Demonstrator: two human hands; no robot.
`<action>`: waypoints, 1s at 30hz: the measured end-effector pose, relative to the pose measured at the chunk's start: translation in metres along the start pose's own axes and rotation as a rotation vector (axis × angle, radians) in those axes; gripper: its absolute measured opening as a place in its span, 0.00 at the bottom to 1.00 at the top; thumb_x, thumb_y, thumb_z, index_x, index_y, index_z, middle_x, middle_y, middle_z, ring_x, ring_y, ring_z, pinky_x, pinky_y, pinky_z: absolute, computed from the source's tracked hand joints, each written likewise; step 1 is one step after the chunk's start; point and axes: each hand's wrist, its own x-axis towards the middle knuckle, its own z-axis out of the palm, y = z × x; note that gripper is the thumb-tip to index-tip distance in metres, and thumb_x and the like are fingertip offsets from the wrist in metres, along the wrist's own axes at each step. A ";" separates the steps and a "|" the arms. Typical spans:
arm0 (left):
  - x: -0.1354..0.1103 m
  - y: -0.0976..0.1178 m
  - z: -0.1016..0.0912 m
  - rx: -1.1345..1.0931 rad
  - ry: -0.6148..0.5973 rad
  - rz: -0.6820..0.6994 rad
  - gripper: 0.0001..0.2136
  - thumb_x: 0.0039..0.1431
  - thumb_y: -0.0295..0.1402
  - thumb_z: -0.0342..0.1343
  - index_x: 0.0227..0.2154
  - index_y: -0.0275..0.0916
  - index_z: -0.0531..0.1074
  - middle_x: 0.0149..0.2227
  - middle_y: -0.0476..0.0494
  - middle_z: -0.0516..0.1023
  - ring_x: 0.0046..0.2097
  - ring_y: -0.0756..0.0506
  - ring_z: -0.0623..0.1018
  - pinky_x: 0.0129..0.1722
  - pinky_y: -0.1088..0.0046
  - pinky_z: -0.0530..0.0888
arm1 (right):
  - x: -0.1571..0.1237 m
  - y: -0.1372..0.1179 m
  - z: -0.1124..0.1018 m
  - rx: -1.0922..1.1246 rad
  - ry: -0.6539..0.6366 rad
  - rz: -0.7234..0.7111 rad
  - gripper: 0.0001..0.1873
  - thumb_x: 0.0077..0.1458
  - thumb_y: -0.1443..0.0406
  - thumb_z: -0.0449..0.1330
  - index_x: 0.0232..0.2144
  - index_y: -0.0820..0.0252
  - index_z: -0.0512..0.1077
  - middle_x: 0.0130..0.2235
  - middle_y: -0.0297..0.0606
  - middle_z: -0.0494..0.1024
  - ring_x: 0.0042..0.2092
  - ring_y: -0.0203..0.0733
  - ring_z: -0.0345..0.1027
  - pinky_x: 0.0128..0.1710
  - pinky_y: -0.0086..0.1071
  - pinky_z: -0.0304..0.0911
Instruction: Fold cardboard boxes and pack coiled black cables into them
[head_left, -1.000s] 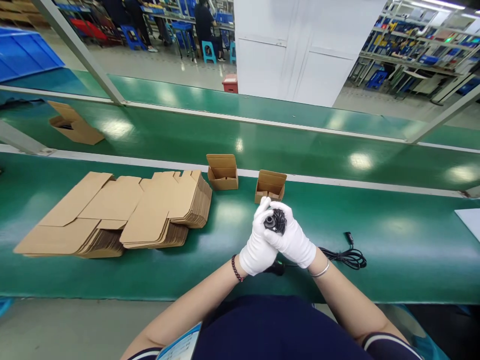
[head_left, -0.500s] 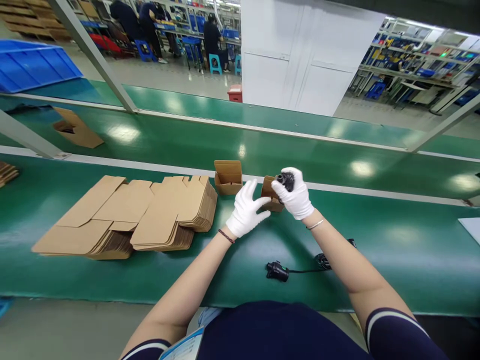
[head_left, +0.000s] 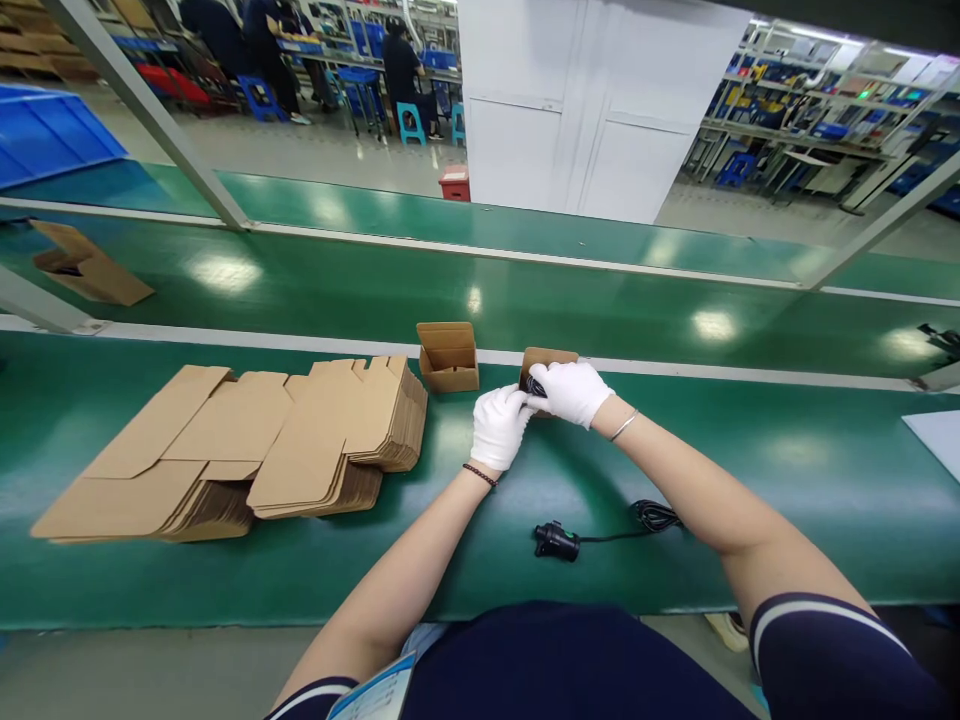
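Black coiled cable (head_left: 534, 386) sits in kraft carton (head_left: 549, 358) at twelve o'clock; gloved left hand (head_left: 500, 427) and right hand (head_left: 570, 393) clamp together on it.

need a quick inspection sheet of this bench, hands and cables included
surface: green bench, white strip along its far edge
job's things: dark coiled part at an open brown carton; can't tell if it's inside; second open carton beside it; stack of flat carton blanks to the left
clutter: white sheet at the right
hands: white-gloved left hand and right hand, both at the coiled part
cables: black cable coil joined to black plug, lying on the bench
surroundings: blue crate, seated co-worker, loaded shelving
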 end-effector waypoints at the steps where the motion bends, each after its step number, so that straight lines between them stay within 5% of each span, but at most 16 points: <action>1: 0.000 -0.001 0.001 -0.010 -0.001 0.009 0.11 0.62 0.39 0.52 0.32 0.38 0.73 0.40 0.37 0.79 0.40 0.41 0.78 0.41 0.63 0.72 | 0.002 0.000 0.000 -0.008 -0.026 -0.032 0.31 0.58 0.42 0.47 0.45 0.61 0.66 0.39 0.51 0.77 0.38 0.53 0.74 0.35 0.37 0.61; 8: 0.001 -0.006 0.002 -0.056 0.000 0.057 0.07 0.61 0.36 0.53 0.33 0.39 0.73 0.40 0.38 0.79 0.45 0.42 0.77 0.52 0.59 0.69 | 0.019 -0.006 -0.003 0.055 -0.146 -0.040 0.39 0.48 0.38 0.55 0.47 0.66 0.63 0.38 0.55 0.78 0.38 0.56 0.75 0.37 0.40 0.64; 12: 0.010 -0.010 -0.007 0.015 -0.004 0.168 0.07 0.61 0.33 0.51 0.33 0.39 0.73 0.48 0.35 0.75 0.50 0.38 0.73 0.49 0.55 0.69 | 0.022 -0.009 -0.006 0.083 -0.235 -0.061 0.34 0.52 0.43 0.56 0.48 0.67 0.63 0.42 0.56 0.77 0.42 0.56 0.75 0.38 0.40 0.65; 16: 0.023 -0.014 -0.020 0.055 -0.097 0.391 0.09 0.60 0.24 0.47 0.32 0.38 0.73 0.42 0.36 0.76 0.45 0.41 0.73 0.43 0.59 0.70 | 0.023 0.006 -0.014 0.088 -0.331 -0.174 0.27 0.55 0.50 0.55 0.49 0.65 0.65 0.43 0.51 0.77 0.42 0.52 0.74 0.37 0.38 0.65; 21: 0.033 -0.017 -0.027 0.081 -0.151 0.474 0.11 0.57 0.22 0.47 0.32 0.36 0.74 0.38 0.36 0.76 0.43 0.39 0.73 0.39 0.59 0.69 | 0.030 0.029 -0.025 0.053 -0.488 -0.295 0.16 0.55 0.61 0.57 0.46 0.59 0.71 0.37 0.42 0.79 0.35 0.47 0.75 0.32 0.34 0.64; 25: 0.041 -0.021 -0.032 0.069 -0.217 0.523 0.11 0.54 0.21 0.49 0.32 0.38 0.75 0.37 0.39 0.77 0.42 0.39 0.73 0.40 0.61 0.69 | 0.032 0.017 -0.022 0.022 -0.435 -0.271 0.15 0.60 0.64 0.51 0.44 0.63 0.73 0.40 0.48 0.78 0.40 0.51 0.75 0.35 0.37 0.64; 30: 0.053 -0.015 -0.045 0.061 -0.357 0.427 0.11 0.55 0.28 0.51 0.39 0.38 0.77 0.37 0.37 0.77 0.42 0.39 0.73 0.41 0.61 0.69 | 0.027 0.009 -0.013 0.019 -0.363 -0.246 0.15 0.60 0.68 0.52 0.47 0.65 0.72 0.41 0.51 0.78 0.41 0.50 0.75 0.36 0.36 0.64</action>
